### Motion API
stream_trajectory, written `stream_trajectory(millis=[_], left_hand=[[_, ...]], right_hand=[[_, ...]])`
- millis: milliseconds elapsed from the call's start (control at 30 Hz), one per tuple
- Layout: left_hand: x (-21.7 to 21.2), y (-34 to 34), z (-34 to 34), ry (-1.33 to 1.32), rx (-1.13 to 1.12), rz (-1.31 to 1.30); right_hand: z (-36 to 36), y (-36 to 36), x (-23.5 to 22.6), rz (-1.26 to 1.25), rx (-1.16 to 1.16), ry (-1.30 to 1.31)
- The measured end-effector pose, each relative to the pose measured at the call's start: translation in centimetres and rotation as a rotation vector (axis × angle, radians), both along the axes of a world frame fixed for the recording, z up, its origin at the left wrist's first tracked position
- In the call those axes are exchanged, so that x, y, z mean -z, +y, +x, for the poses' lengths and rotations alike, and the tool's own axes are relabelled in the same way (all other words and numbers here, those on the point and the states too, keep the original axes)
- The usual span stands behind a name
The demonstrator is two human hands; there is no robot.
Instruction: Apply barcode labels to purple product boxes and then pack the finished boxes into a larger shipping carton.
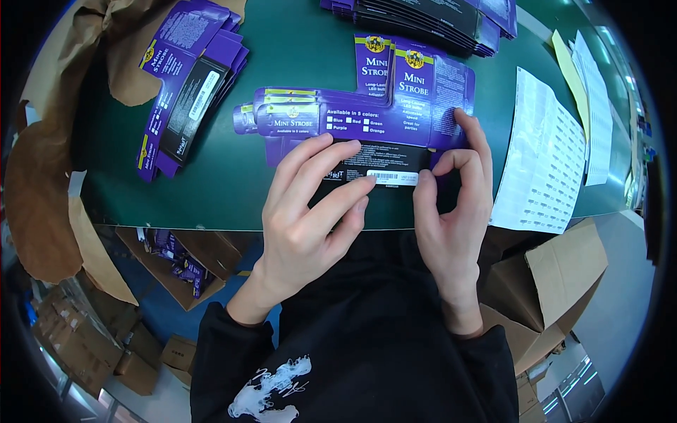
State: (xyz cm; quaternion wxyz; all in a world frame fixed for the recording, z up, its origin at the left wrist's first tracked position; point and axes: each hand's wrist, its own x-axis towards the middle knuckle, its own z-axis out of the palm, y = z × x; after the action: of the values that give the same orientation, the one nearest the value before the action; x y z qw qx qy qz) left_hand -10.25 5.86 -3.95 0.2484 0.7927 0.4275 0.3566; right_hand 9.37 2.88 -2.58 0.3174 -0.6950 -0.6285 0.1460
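Note:
A flattened purple and black carton (345,127) lies on top of a small stack of similar cartons in front of me. A white barcode label (392,177) sits on its black panel. My left hand (303,204) rests over the carton's near left part with its fingers spread, one fingertip at the label's left end. At the label's right end is the thumb of my right hand (455,197), with the bent index finger close beside it. Another finger of that hand stretches onto the carton's right purple panel. Neither hand visibly grips anything.
More flat cartons (187,92) are stacked at the left and others (430,21) at the far edge. Sheets of printed labels (539,155) lie on the green table (310,56) at right. Brown paper (42,190) hangs at left. Open cardboard boxes (568,268) stand below the near edge.

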Motion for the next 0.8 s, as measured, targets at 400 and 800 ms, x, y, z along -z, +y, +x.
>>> stream_trajectory(millis=[400,800], left_hand=[[-0.6,1.0,2.0,0.104,-0.167,-0.039],[-0.8,1.5,1.5,0.168,-0.089,-0.058]], right_hand=[[-1.2,0.1,1.3,0.152,-0.001,0.006],[-0.6,0.1,1.7,0.189,-0.011,0.046]])
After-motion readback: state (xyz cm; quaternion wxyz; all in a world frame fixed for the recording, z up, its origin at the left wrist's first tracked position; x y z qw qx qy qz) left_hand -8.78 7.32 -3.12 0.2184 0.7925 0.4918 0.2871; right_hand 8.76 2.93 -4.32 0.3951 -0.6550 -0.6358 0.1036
